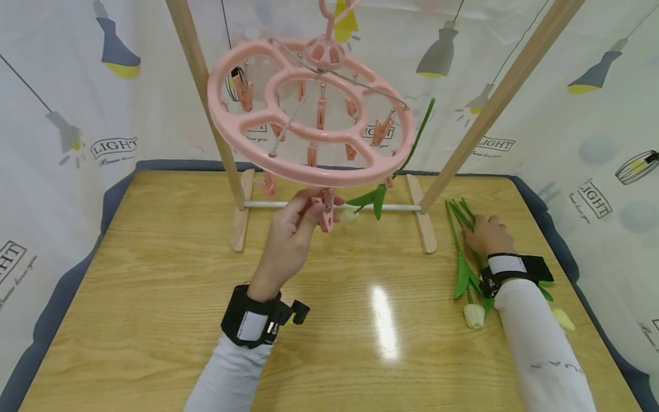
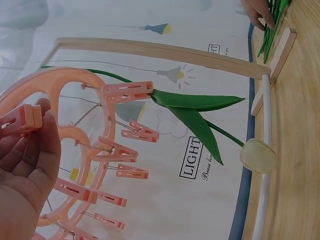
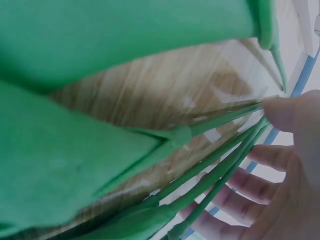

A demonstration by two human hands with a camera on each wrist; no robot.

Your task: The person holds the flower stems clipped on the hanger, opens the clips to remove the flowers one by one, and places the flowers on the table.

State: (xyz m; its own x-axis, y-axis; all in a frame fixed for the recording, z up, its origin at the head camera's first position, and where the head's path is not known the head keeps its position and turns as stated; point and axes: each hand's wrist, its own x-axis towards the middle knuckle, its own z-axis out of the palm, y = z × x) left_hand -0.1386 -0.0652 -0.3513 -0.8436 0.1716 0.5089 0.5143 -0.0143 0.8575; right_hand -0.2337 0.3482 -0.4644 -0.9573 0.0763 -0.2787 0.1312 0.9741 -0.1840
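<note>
My left hand [image 1: 285,243] pinches a pink clothespin [image 1: 326,212] at the front rim of the round pink hanging rack [image 1: 370,176]. Another clothespin [image 2: 127,91] on the rack grips the stem of a white tulip [image 2: 257,156], which hangs head down with green leaves. On the table at the right, my right hand [image 1: 489,236] is at the stems of several loose tulips [image 1: 473,315]. In the right wrist view its thumb [image 3: 280,112] touches a green stem [image 3: 225,119], while the other fingers lie apart beside the stems.
Two wooden posts [image 1: 486,117] on flat feet [image 1: 421,214] flank the rack, joined low down by a white rod [image 1: 288,204]. More pink clothespins [image 1: 382,131] dangle under the rack. A printed curtain [image 1: 170,86] stands behind the wooden table [image 1: 329,343].
</note>
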